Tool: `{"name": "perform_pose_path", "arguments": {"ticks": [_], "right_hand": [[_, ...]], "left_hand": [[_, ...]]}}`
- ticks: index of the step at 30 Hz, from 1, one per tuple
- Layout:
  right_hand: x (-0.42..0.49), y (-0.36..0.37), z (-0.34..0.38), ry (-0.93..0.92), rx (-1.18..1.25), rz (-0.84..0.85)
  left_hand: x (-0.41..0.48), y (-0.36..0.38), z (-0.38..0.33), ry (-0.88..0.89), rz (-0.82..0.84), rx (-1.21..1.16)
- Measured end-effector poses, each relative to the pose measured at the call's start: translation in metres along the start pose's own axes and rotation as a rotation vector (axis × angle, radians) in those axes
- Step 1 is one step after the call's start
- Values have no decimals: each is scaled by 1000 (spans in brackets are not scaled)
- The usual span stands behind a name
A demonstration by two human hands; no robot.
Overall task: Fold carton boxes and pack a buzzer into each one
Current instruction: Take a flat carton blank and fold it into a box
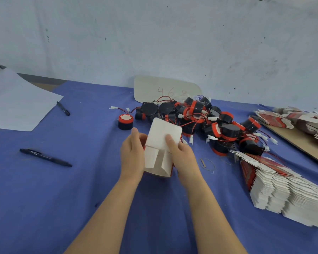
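Observation:
A white carton box [159, 153] with red printed sides is held above the blue cloth at the centre. Its two side flaps are folded in and its large rounded flap stands up and away from me. My left hand [133, 154] grips the box's left side, thumb up by the flap's base. My right hand [182, 154] holds the right side, thumb pressed on the big flap. Behind the box lies a heap of black and red buzzers [206, 121] with red wires. One buzzer [125, 121] stands alone to the left of the heap.
A fanned row of flat cartons [283, 187] lies at the right, with more flat cartons [301, 121] on a brown board further back. Two black pens [45, 157] [63, 108] and a white sheet [17, 101] lie at the left. A pale card [163, 88] leans on the wall.

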State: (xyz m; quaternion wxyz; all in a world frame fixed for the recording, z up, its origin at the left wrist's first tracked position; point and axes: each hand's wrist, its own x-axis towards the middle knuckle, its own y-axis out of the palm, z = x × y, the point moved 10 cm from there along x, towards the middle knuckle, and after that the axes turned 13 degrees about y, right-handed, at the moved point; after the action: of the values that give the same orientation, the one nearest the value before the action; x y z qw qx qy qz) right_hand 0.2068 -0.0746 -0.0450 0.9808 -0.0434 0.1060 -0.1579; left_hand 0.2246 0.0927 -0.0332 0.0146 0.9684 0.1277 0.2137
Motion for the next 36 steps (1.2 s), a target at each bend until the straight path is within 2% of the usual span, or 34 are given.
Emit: {"name": "perform_pose_path", "arguments": {"ticks": [4, 6, 8, 11, 13, 15, 24, 29, 33, 36], "right_hand": [[9, -2, -19, 198, 273, 90], [10, 1, -19, 192, 239, 107], [10, 3, -15, 131, 121, 81], [4, -5, 6, -102, -28, -57], [-4, -12, 22, -264, -55, -115], [-8, -16, 28, -328, -18, -128], [-4, -13, 20, -277, 91, -61], [0, -11, 15, -242, 20, -42], [-3, -2, 18, -240, -72, 24], [-3, 7, 10, -132, -22, 171]], "left_hand": [[-2, 11, -13, 124, 92, 3], [-2, 14, -18, 176, 135, 32], [0, 16, -14, 165, 187, 64], [0, 21, 6, 18, 272, 79], [-5, 26, 19, -69, 307, 45], [-6, 28, 24, -96, 312, 30], [-8, 23, 29, -218, 281, 2], [-13, 25, 31, -374, 386, 8], [-5, 15, 26, -241, 393, 162], [-1, 12, 24, -179, 364, 212]]}}
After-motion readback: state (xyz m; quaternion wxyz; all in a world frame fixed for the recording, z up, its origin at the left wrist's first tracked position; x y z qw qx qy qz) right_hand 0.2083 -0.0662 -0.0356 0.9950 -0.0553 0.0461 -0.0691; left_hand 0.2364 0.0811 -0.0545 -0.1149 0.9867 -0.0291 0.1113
